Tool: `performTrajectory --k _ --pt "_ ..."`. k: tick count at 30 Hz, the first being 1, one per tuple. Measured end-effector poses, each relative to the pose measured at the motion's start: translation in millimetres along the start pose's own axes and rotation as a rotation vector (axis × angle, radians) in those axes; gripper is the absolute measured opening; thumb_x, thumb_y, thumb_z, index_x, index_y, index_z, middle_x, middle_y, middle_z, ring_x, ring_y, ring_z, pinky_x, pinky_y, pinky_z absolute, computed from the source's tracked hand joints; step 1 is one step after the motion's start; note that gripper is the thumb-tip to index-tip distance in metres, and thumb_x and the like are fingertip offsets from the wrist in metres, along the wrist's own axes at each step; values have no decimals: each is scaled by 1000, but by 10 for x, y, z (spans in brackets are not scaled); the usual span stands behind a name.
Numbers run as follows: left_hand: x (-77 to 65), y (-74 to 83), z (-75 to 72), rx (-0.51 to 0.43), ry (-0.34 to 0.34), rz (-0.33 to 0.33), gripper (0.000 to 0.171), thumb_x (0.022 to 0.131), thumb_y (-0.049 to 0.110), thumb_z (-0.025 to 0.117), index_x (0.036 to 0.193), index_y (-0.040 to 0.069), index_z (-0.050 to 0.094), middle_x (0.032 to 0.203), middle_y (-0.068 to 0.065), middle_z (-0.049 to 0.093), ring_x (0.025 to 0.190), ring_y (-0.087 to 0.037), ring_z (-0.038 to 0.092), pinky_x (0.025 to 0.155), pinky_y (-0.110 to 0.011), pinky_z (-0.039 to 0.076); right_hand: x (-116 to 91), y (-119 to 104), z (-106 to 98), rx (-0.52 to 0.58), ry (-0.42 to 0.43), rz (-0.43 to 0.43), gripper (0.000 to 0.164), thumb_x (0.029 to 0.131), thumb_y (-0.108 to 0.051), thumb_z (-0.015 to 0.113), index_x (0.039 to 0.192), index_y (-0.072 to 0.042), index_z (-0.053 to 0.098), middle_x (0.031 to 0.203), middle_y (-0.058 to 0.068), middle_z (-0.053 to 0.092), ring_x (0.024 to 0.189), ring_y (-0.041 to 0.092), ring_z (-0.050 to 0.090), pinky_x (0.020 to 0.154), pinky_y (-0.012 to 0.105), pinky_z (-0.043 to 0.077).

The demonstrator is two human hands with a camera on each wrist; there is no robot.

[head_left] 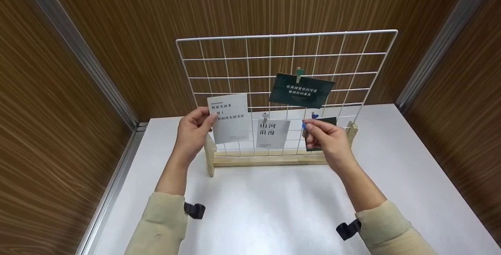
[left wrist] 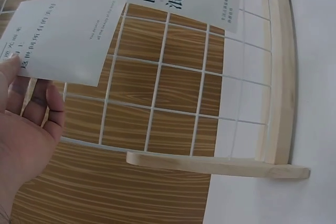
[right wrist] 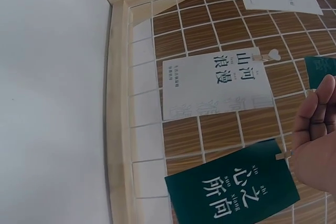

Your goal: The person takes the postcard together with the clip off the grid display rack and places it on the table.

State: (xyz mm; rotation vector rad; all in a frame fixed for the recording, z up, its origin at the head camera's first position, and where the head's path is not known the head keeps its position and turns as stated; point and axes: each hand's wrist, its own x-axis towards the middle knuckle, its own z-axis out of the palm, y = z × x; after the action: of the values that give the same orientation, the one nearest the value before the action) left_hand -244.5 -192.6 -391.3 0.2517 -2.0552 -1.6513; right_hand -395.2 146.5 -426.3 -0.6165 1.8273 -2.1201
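My left hand [head_left: 194,131] pinches a white printed card [head_left: 231,124] by its left edge, in front of the left part of a white wire grid [head_left: 258,57]. In the left wrist view, the thumb of that left hand [left wrist: 26,129] lies over the card's face. My right hand [head_left: 330,139] pinches a small clothespin with a blue end [head_left: 304,125]. Behind it hangs a dark green card [right wrist: 236,184], partly hidden in the head view, under a clip with a dark blue heart [head_left: 315,115]. The right wrist view shows the right hand [right wrist: 317,140] beside that card's clip.
Another white card [head_left: 273,134] hangs from a white heart clip [head_left: 265,117]. Above it a tilted green card [head_left: 301,91] hangs from a green heart clip [head_left: 299,73]. The grid stands in a wooden base [head_left: 270,161] on a white table [head_left: 270,212], with wood-grain panels [head_left: 117,24] around.
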Motion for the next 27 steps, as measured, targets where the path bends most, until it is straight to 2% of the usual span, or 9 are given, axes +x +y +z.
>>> performTrajectory --k 10,16,22,27 --pt "-213 -142 -41 17 5 -92 21 106 17 68 125 10 75 116 -5 78 107 -22 70 94 -30 57 -109 93 -163 6 35 32 37 107 -14 66 131 13 64 81 4 66 70 11 63 71 23 60" --pt "-296 -243 -67 28 12 -135 22 105 16 70 125 10 75 111 -5 79 100 -24 68 86 -30 58 -164 164 -228 17 48 41 37 107 -13 66 132 13 64 81 5 66 70 12 65 73 23 61" --pt "-396 -354 -88 59 14 -166 23 105 17 70 127 11 75 110 -3 80 97 -23 71 82 -28 58 -204 237 -278 38 82 45 31 106 -10 66 127 12 67 80 5 66 68 11 64 71 24 61" --pt "-481 -453 -112 88 30 -197 22 104 18 71 124 12 76 105 -3 80 90 -24 68 77 -31 55 -242 296 -327 44 113 60 34 106 -10 66 129 14 65 81 5 66 68 10 64 68 23 60"
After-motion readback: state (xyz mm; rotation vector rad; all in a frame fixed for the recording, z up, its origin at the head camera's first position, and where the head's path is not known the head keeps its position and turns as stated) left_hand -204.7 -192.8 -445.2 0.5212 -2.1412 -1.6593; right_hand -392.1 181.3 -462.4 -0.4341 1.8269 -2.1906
